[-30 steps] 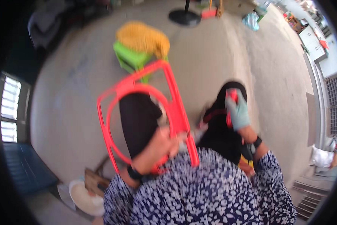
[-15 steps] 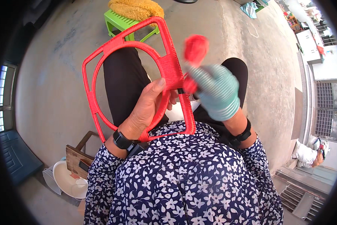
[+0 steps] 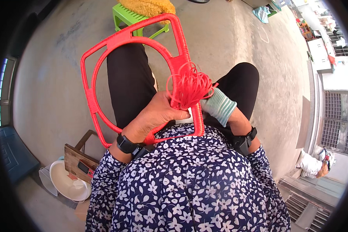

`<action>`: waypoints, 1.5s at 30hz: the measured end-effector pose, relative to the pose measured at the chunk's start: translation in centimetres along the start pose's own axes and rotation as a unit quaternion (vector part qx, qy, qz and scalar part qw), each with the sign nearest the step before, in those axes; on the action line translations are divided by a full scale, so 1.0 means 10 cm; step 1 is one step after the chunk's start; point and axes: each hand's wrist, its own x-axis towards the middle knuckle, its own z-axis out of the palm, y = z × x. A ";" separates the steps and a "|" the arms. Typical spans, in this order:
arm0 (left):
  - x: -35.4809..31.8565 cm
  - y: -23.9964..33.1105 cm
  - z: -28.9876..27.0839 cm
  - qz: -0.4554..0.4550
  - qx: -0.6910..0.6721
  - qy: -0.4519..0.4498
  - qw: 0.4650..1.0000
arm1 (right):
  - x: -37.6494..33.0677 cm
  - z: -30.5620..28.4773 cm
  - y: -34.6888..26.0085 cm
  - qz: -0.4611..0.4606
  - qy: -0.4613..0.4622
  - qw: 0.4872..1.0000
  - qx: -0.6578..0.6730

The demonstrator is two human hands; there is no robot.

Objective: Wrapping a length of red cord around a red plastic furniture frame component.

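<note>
Over my lap lies a red frame [image 3: 89, 91], a rounded square with a ring inside it, its bars wound in red strip. My bare left hand [image 3: 157, 113] is closed round the frame's right side, the thumb stretched across just under a looped bundle of red strip [image 3: 193, 85]. The bundle rests in front of that bar, against the left thumb. My right hand [image 3: 219, 106], in a green-and-white striped glove, is just right of the bar and behind the bundle. Its fingers are hidden there, so their grip does not show.
A green plastic stool [image 3: 129, 17] with a fuzzy yellow cushion [image 3: 150, 6] stands ahead of my knees. At lower left are a wooden seat [image 3: 75, 156] with a dark phone-like object [image 3: 83, 167] and a cream basin [image 3: 61, 179]. A light blue bag [image 3: 262, 14] lies far right.
My gloved right hand has moved down and left, behind the frame's right bar. The red bundle has come down from above that hand to the left thumb, its loops spread. My left thumb has moved lower.
</note>
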 end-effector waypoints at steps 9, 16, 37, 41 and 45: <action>-0.06 0.12 0.09 0.033 0.054 0.018 0.998 | -0.09 0.07 0.16 -0.169 -0.042 0.984 -0.047; -0.01 0.17 0.17 0.057 -0.031 -0.011 0.998 | -0.05 -0.08 0.40 -0.136 0.076 0.988 -0.023; 0.07 0.11 0.02 0.022 -0.059 0.045 0.997 | -0.11 -0.63 0.64 -0.223 0.138 0.835 0.483; 0.12 0.09 0.03 0.023 -0.056 0.045 0.997 | 0.07 -0.08 0.21 -0.044 0.070 0.976 0.201; 0.11 0.14 0.06 0.021 -0.064 0.063 0.996 | 0.06 -0.22 0.33 -0.029 0.105 0.973 0.206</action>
